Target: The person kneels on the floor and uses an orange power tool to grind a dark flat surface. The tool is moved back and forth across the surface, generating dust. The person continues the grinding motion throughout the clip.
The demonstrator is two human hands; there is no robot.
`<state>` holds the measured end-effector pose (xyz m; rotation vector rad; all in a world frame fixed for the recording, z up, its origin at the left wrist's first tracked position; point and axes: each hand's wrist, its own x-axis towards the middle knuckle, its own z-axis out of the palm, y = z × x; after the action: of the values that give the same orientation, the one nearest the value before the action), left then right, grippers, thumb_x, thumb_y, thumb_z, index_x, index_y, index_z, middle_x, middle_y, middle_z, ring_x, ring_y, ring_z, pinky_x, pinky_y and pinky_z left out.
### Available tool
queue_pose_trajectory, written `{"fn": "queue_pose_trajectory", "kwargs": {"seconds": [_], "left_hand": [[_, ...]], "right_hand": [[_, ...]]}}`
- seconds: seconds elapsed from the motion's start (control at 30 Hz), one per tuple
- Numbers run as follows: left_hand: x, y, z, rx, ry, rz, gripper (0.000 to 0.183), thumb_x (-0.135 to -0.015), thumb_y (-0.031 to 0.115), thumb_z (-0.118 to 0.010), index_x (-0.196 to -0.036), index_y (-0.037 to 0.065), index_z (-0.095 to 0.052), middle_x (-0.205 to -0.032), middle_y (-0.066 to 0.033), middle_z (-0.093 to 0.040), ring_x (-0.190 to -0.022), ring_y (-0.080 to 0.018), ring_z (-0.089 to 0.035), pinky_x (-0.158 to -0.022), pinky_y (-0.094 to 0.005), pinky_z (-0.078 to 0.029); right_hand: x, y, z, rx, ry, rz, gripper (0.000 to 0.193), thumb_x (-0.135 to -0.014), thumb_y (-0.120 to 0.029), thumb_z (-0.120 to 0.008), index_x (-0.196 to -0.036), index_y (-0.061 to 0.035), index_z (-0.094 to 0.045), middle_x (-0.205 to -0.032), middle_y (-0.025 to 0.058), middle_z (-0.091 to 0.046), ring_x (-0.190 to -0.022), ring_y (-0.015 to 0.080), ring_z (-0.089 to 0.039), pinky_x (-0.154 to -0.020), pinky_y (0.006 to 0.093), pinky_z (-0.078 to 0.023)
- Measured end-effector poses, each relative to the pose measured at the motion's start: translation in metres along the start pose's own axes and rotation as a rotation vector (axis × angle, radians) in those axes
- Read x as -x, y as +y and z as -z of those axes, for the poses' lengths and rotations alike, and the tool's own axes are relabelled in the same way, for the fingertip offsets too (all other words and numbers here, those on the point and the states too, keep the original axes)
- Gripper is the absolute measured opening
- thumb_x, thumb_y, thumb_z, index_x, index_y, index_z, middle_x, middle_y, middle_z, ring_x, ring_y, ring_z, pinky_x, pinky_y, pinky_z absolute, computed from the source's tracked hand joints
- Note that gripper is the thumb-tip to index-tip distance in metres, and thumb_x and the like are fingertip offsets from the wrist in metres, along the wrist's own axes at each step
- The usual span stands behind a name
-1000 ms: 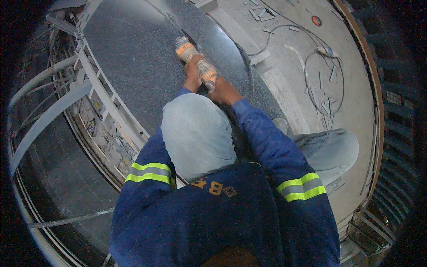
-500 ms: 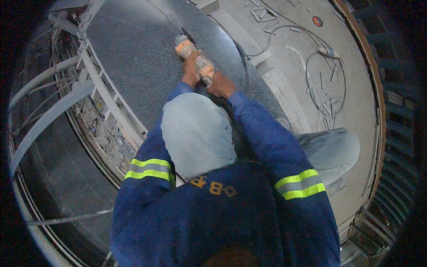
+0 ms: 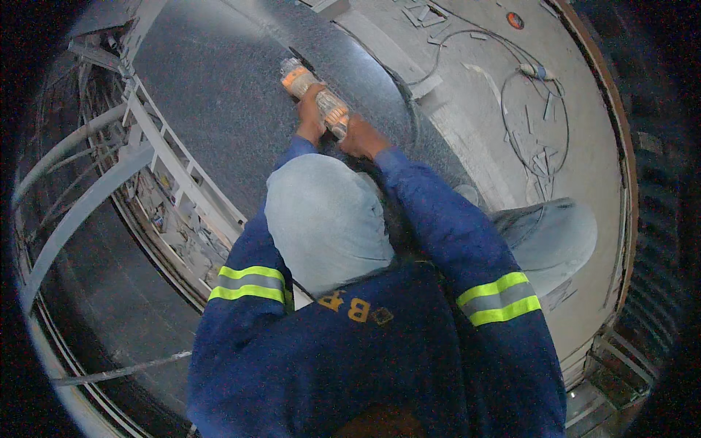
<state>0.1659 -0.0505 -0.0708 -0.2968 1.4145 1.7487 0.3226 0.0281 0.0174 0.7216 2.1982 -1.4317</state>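
Both my hands are closed around a dusty orange angle grinder [image 3: 334, 112], which lies slantwise over a dark speckled stone slab [image 3: 219, 109]. My left hand [image 3: 310, 114] grips the body behind the tool's head. At the rear end, my right hand [image 3: 364, 137] wraps round the handle. A dark disc edge shows beside the head, close to the slab; whether it touches cannot be made out. Pale dust [image 3: 244, 22] streams away from the head toward the far left. Between my arms is my knee in light trousers [image 3: 325, 219].
Metal framing [image 3: 175, 175] with rubble behind it borders the slab on the left. To the right, a dusty floor [image 3: 584, 168] holds a looping cable [image 3: 504, 109] with a connector [image 3: 538, 71], several thin offcuts [image 3: 542, 160] and an orange-black disc [image 3: 515, 20].
The whole view has shifted slightly. Against the slab, the grinder appears to have come a little nearer to me. Both hands keep their grip, and dust still streams out.
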Motion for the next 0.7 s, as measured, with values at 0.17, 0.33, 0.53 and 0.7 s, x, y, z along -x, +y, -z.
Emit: {"fn": "queue_pose_trajectory", "kwargs": {"seconds": [0.17, 0.33, 0.53, 0.7], "left_hand": [[-0.008, 0.014, -0.013, 0.021, -0.015, 0.013, 0.035, -0.075, 0.023, -0.069, -0.097, -0.001, -0.056, -0.079, -0.0098, -0.06, -0.066, -0.0275, -0.065, -0.061, -0.041, -0.056], [0.012, 0.013, -0.018, -0.004, 0.036, 0.035, 0.036, -0.075, 0.024, -0.069, -0.098, -0.001, -0.056, -0.079, -0.0099, -0.06, -0.066, -0.0277, -0.064, -0.062, -0.0418, -0.056], [0.031, -0.002, -0.025, 0.067, 0.052, 0.022, 0.034, -0.075, 0.021, -0.069, -0.098, 0.0, -0.056, -0.082, -0.0094, -0.059, -0.07, -0.0263, -0.064, -0.064, -0.0424, -0.055], [0.019, -0.006, -0.017, 0.056, 0.062, -0.041, 0.032, -0.076, 0.021, -0.069, -0.098, 0.002, -0.055, -0.083, -0.0088, -0.059, -0.072, -0.0258, -0.064, -0.064, -0.0424, -0.055]], "right_hand": [[-0.025, 0.012, -0.007, -0.01, 0.11, 0.006, 0.061, -0.071, -0.024, -0.075, -0.116, 0.0089, -0.05, -0.11, 0.0297, -0.063, -0.101, 0.0407, -0.064, -0.082, 0.0437, -0.053], [-0.007, 0.008, -0.006, -0.112, 0.058, -0.031, 0.057, -0.072, -0.023, -0.074, -0.113, 0.0077, -0.05, -0.107, 0.0278, -0.064, -0.098, 0.0393, -0.065, -0.082, 0.0442, -0.052], [0.021, 0.015, -0.015, 0.024, 0.182, -0.056, 0.057, -0.072, -0.021, -0.073, -0.115, 0.0059, -0.048, -0.1, 0.0264, -0.066, -0.091, 0.0375, -0.067, -0.076, 0.0437, -0.053], [0.026, 0.002, 0.008, -0.145, 0.005, 0.032, 0.062, -0.07, -0.022, -0.075, -0.116, 0.0063, -0.046, -0.105, 0.0286, -0.065, -0.095, 0.0379, -0.067, -0.079, 0.0444, -0.054]]}}
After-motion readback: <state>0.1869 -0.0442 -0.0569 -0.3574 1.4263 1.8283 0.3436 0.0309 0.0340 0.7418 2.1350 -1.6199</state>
